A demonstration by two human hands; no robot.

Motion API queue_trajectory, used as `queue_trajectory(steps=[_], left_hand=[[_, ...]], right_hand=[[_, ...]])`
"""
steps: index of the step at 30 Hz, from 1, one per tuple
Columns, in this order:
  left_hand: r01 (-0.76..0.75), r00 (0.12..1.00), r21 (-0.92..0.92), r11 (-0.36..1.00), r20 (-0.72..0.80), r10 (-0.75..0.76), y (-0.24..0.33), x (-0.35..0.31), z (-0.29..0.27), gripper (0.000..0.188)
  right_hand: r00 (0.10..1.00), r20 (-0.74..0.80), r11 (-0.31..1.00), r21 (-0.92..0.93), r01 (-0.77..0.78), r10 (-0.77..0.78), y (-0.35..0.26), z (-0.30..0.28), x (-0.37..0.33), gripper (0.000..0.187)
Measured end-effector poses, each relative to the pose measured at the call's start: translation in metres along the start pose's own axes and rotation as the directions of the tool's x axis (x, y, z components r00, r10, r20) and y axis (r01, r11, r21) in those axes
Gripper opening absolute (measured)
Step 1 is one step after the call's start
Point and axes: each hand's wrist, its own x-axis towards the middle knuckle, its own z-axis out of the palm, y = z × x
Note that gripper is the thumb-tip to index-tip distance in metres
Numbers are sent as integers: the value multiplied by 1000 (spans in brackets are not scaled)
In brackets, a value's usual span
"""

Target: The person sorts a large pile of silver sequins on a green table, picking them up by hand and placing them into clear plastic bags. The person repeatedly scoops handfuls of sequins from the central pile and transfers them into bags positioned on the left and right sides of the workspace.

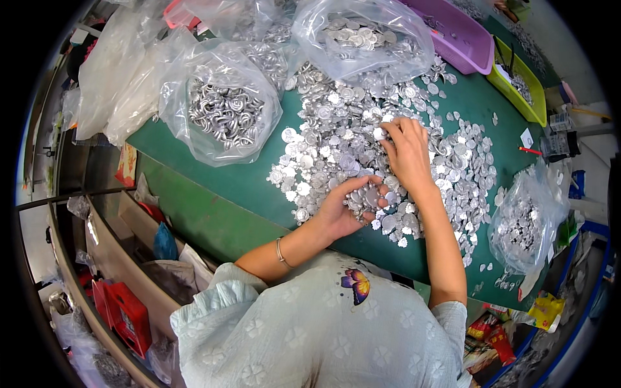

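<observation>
A wide heap of small silvery metal pieces [462,155], many round and some flower-edged, covers the middle of the green tabletop [220,184]. My left hand [346,210] is cupped at the near edge of the heap, its fingers curled round a handful of these metal pieces [363,199]. Farther up and to the right, my right hand [407,152] reaches over the heap. Its thumb and forefinger pinch one small silvery metal piece [380,134].
Clear plastic bags hold curled metal parts [226,113] at left and round discs [359,33] at the back. A purple basket [462,48] and a yellow-green basket [517,97] stand at the back right. Another filled bag [527,223] lies right. Open drawers [123,258] flank the table's left.
</observation>
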Motion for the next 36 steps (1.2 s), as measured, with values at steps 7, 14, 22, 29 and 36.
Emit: queue_trajectory(steps=[7,14,22,29,36], left_hand=[[-2,1000,31,1000,-4,2,-2,2,1,23],[-78,996,44,996,-33,80,0,-3,0,38],[-72,997,102,992,-31,75,-9,2,10,35],[24,989,187,982,-145,4,-14,13,18,21],[266,933,343,901,-325,-152,-43,22,36,23]], right_hand=[[996,76,998,-40,-45,48,-3,1,2,29],[893,33,689,623,-370,449,-30,-27,-16,11],[952,-64,854,463,-238,300,-65,-39,-58,12],[844,-30,475,837,-271,535,-60,-49,-83,16],[657,-171,425,871,-247,734,-37,-58,-145,14]])
